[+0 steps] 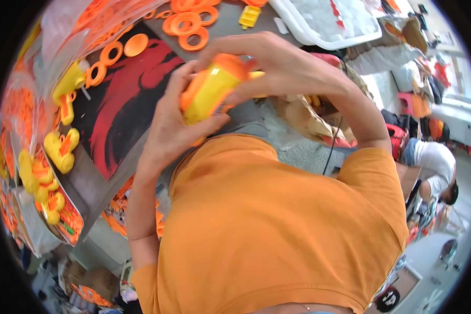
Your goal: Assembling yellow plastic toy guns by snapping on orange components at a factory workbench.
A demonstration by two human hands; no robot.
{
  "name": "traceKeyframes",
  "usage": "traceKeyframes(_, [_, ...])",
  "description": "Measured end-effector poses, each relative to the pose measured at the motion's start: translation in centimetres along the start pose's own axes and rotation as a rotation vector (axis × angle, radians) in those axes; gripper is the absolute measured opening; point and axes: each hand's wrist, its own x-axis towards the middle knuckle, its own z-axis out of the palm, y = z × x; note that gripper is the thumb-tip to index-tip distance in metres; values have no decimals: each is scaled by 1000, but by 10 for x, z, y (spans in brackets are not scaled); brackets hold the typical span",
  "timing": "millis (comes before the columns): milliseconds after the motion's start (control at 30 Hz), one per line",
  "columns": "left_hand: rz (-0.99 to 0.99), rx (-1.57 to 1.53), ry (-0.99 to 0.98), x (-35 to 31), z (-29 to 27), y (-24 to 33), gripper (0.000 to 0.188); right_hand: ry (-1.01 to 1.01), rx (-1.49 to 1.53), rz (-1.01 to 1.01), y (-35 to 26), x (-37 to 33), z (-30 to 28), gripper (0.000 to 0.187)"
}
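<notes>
Both my hands hold a rounded yellow and orange plastic toy body [208, 99] over the near edge of the table, tilted. My left hand [165, 118] is wrapped round its left side and underside, thumb along the lower edge. From the right, my right hand [282, 65] curls over its top end, fingers bent round the orange part. A small yellow piece [256, 76] shows beside the right hand's fingers; I cannot tell whether it belongs to the toy body. Beneath and left of the hands lies a black mat [133, 94] with a red pattern.
Orange rings [193, 39] and an orange disc [136, 45] lie beyond the mat. Left are toy guns [62, 150], a clear plastic bag [63, 26] and a tray of orange parts [76, 225]. A white tub [298, 31] stands far right. Another person [429, 162] bends over at right.
</notes>
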Motion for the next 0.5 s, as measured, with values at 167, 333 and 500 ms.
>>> traceKeyframes(167, [96,152,117,19,-16,-5,71,326,-302,206,5,-113,-37,43])
traceKeyframes(333, [-79,202,209,5,-38,2,43,361,-878,637,102,-135,6,46])
traceKeyframes(500, [68,477,192,4,-62,-4,37,163,-891,812,224,-185,51,56])
